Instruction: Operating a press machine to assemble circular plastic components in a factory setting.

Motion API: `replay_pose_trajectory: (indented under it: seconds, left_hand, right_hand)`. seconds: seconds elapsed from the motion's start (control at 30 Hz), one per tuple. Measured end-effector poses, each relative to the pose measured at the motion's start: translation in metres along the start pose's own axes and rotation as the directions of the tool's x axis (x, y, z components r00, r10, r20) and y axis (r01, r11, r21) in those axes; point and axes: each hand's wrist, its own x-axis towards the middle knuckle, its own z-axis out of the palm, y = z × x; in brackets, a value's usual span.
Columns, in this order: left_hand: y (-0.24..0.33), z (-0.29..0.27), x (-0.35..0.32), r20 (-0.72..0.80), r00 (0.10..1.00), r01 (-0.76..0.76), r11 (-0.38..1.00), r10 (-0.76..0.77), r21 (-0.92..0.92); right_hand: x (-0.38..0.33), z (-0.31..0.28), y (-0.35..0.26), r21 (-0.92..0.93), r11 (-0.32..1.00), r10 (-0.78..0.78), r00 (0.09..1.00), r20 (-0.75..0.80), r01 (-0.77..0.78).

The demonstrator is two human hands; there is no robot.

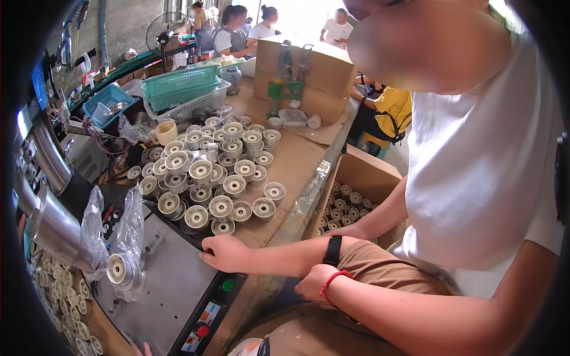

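Two fingertips of my left hand [141,350] show at the lower edge, straight and slightly apart, at the front of a grey metal machine plate [160,291]. No object shows between them; the rest of that hand is cut off. My right hand is out of view. On the plate stands a round metal wheel-shaped part [120,270] with a cream centre, beside clear plastic wrap [132,228]. A co-worker's hand [228,254] rests on the plate's far right corner. The co-worker's other hand, with a red bracelet [333,285], lies closed near the knee.
A pile of similar wheels [221,206] covers the table beyond the plate; more [74,302] lie lower left. Green [227,285] and red [202,330] buttons line the machine's edge. A shiny metal cylinder [56,231] stands left. A cardboard box [371,166] holds more parts. People sit behind.
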Motion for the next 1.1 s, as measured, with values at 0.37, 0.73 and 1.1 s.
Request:
replay_pose_trajectory:
  seconds: [0.37,0.73,1.1]
  left_hand:
    - [0.001,0.022,0.002,-0.323,0.941,-0.143,0.983,0.100,-0.113]
    - [0.020,0.037,0.006,-0.580,0.813,-0.115,0.991,0.056,-0.065]
    - [0.017,0.039,0.006,-0.573,0.818,-0.126,0.988,0.053,-0.088]
  right_hand:
    - [0.000,0.023,-0.002,-0.083,0.986,-0.158,0.974,-0.164,0.146]
    - [-0.005,0.023,0.000,-0.025,0.985,-0.172,0.969,-0.177,0.170]
    - [-0.005,0.028,0.006,-0.050,0.980,-0.201,0.954,-0.223,0.194]
